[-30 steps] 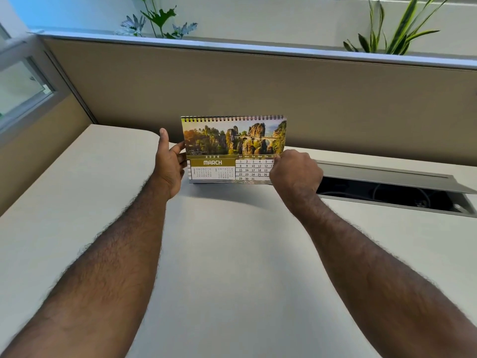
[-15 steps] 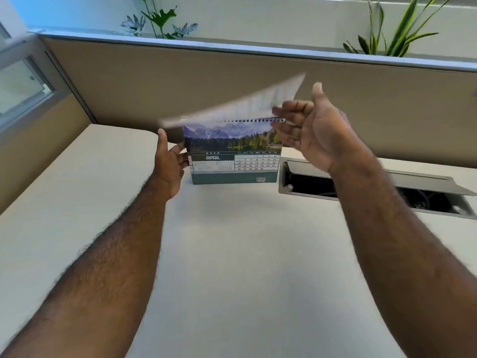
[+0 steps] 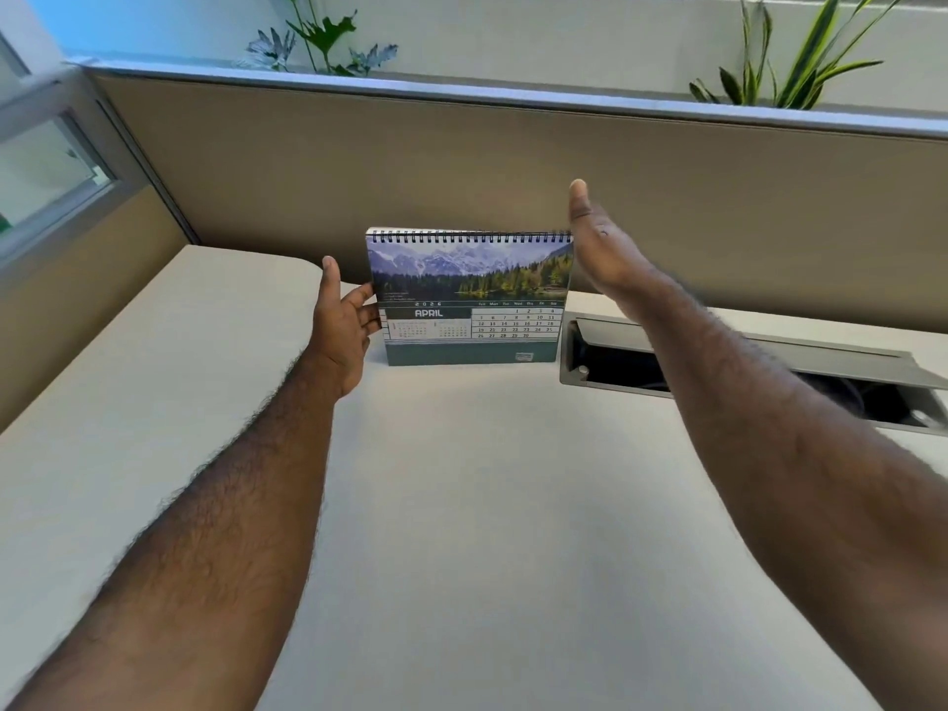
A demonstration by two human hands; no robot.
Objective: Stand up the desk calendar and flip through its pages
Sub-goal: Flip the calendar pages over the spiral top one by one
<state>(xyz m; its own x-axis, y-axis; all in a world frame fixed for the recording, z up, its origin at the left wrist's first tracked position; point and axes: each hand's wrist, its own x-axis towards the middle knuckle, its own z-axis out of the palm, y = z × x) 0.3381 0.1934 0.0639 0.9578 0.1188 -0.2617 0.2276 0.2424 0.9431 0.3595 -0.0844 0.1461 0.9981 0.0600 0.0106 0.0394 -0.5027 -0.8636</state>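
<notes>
The spiral-bound desk calendar [image 3: 469, 295] stands upright on the white desk [image 3: 461, 505], close to the beige partition. Its front page reads APRIL under a photo of mountains and a lake. My left hand [image 3: 343, 325] holds the calendar's left edge, thumb up and fingers touching the page side. My right hand [image 3: 597, 243] is raised at the calendar's top right corner, by the spiral binding, palm flat and thumb pointing up, with nothing in it. Its fingers are hidden behind the palm.
An open cable tray [image 3: 744, 372] with a raised grey lid is sunk into the desk right of the calendar, under my right forearm. The beige partition [image 3: 461, 171] closes the back and left. Potted plants [image 3: 800, 53] stand behind the partition.
My right hand lifted the MARCH page from the bottom right corner and flipped it over the spiral to the back; APRIL now shows. The left hand stayed on the left edge.
</notes>
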